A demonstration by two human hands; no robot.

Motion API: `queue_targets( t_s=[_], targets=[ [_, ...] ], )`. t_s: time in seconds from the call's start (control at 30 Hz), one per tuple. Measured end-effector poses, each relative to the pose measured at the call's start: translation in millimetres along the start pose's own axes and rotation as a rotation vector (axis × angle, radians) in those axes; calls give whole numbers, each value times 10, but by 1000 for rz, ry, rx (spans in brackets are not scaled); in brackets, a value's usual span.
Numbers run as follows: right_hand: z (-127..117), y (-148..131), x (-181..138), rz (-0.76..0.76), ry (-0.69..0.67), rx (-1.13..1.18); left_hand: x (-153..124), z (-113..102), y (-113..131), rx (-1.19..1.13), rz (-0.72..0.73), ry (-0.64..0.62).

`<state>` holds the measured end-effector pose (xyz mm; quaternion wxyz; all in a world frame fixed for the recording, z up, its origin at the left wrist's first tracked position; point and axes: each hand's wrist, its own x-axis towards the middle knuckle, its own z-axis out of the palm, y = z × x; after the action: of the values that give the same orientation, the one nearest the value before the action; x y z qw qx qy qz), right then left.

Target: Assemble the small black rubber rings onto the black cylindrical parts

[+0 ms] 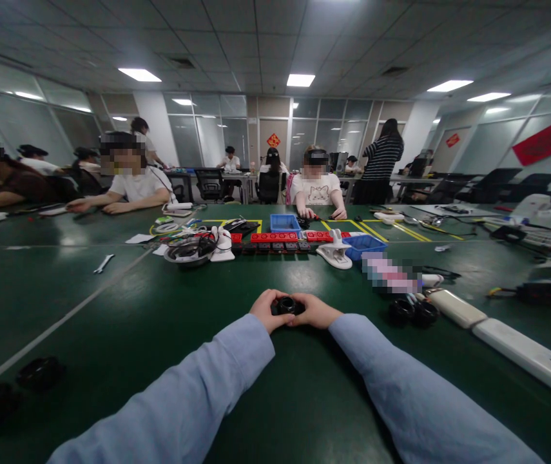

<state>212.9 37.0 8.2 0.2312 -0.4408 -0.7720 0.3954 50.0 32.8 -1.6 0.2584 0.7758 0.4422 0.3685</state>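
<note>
A small black round part (285, 305) rests on the green table (159, 322) straight ahead of me. My left hand (266, 310) curls around its left side. My right hand (314, 311) curls around its right side. Both hands grip the part between their fingers, knuckles up, with light blue sleeves reaching to the wrists. The underside of the part is hidden by my fingers.
Two black round pieces (413, 311) lie to the right, beside a white power strip (529, 353). More black discs (40, 372) sit at the near left. A metal bowl (189, 250), red trays (275, 237), blue bins (364, 245) and a wrench (104, 263) lie further off. Several people sit around the table.
</note>
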Motion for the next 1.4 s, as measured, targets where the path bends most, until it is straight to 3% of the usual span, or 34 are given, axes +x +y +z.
queue_targets(
  t_s=[0.1, 0.2, 0.3, 0.43, 0.6, 0.8, 1.27, 1.4],
  targets=[
    [148, -42, 30, 78, 282, -299, 14, 18, 32, 42, -71, 111],
    [249, -91, 29, 102, 398, -482, 18, 22, 46, 82, -102, 175],
    [237, -107, -8, -1, 360, -442, 12, 13, 8, 44, -63, 131],
    [119, -83, -52, -125, 205, -287, 16, 21, -115, -59, -13, 53],
    [26, -31, -31, -152, 30, -27, 31, 45, -213, -115, 22, 5],
    [-8, 18, -4, -132, -54, 144, 24, 19, -177, -116, 18, -13],
    [4, -58, -34, -91, -13, 63, 28, 36, -180, -96, 34, 17],
    [123, -81, -4, 22, 195, -208, 29, 45, -75, -55, -53, 79]
  ],
)
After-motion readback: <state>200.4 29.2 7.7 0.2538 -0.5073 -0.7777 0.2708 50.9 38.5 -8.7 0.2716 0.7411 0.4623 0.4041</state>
